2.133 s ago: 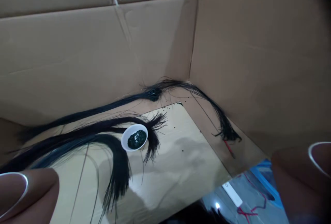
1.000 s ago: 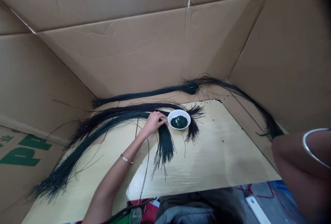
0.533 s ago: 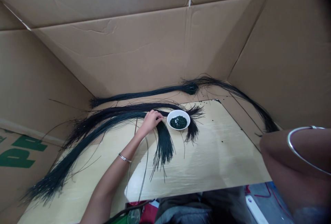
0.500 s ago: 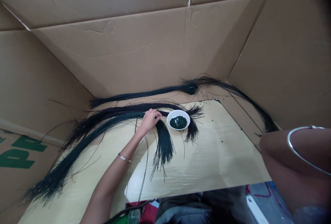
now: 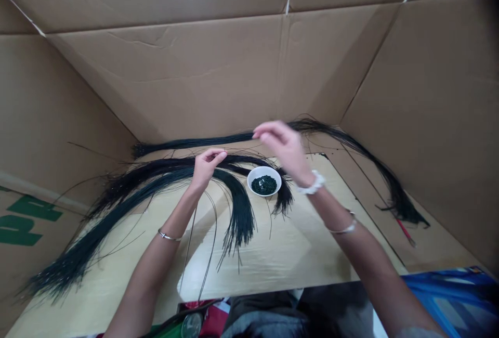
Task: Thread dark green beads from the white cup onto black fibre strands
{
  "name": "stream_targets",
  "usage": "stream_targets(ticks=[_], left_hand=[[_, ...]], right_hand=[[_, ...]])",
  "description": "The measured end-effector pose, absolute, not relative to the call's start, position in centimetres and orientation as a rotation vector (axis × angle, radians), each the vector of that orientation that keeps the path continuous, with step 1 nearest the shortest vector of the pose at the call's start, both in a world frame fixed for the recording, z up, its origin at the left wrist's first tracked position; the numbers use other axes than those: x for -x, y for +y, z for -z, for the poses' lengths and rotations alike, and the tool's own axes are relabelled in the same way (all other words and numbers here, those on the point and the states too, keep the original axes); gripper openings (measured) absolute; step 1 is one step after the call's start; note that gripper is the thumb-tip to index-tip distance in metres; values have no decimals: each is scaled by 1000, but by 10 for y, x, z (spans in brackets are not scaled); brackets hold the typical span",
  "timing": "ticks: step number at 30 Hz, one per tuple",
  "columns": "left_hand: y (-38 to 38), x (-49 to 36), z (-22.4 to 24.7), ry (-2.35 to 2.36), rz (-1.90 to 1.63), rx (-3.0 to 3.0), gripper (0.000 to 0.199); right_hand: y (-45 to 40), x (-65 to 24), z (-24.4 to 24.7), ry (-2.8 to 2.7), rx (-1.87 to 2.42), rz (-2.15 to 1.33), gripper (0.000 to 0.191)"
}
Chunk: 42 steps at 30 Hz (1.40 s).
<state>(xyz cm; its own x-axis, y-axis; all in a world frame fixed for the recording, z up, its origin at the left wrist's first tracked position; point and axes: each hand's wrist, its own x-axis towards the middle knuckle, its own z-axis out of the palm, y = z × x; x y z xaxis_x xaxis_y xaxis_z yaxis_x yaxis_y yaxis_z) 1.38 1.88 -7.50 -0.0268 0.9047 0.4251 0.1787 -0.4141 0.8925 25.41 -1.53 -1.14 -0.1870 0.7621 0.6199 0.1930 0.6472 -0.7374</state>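
My left hand (image 5: 210,164) is raised over the strand bundles, thumb and fingertips pinched on a thin dark strand. My right hand (image 5: 283,145), blurred by motion, hovers above and beyond a white bowl (image 5: 264,181) of small dark green beads; whether its fingers hold anything is too smeared to tell. A dark green bundle (image 5: 240,208) curves across the board below my left hand, its cut ends fanned toward me. Behind it lies a black bundle (image 5: 132,182), whose right end passes behind the bowl.
Cardboard walls (image 5: 218,73) stand at the back and both sides of the pale board (image 5: 304,244). Another dark bundle (image 5: 195,143) runs along the back wall, and one (image 5: 374,158) bends down the right. A red tool (image 5: 406,233) lies at the right.
My left hand has moved left and up, off the green bundle. My right hand has come from the right edge to above the bowl. The view has shifted slightly.
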Motion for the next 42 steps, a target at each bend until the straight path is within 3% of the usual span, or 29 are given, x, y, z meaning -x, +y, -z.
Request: stream_targets(ticks=[4,7,15,17,22,25,32,42], left_hand=[[13,-21,70,1047,-1512,-1639,27],[12,-25,73,1016,-1512,-1659,29],[-2,-29,76,1166,-1553,-1886,29],[-16,-30,77,1139,-1432,-2056,24],[-46,-32,94,663,-546,-2538,7],[-48,-28,108,573,-285,-2657,11],[-40,-26,110,459,-110,-2805,13],[-42,-23,109,337,-148,-2840,33]], right_hand=[[-1,-213,68,-1612,798,-971,23],[6,-191,94,-1539,758,-1030,30],[13,-194,94,-1447,810,-900,18],[16,-200,96,-1424,826,-898,18],[18,-208,100,-1409,829,-917,19],[17,-209,100,-1416,814,-929,19],[15,-212,93,-1420,790,-948,21],[11,-219,82,-1392,781,-978,21]])
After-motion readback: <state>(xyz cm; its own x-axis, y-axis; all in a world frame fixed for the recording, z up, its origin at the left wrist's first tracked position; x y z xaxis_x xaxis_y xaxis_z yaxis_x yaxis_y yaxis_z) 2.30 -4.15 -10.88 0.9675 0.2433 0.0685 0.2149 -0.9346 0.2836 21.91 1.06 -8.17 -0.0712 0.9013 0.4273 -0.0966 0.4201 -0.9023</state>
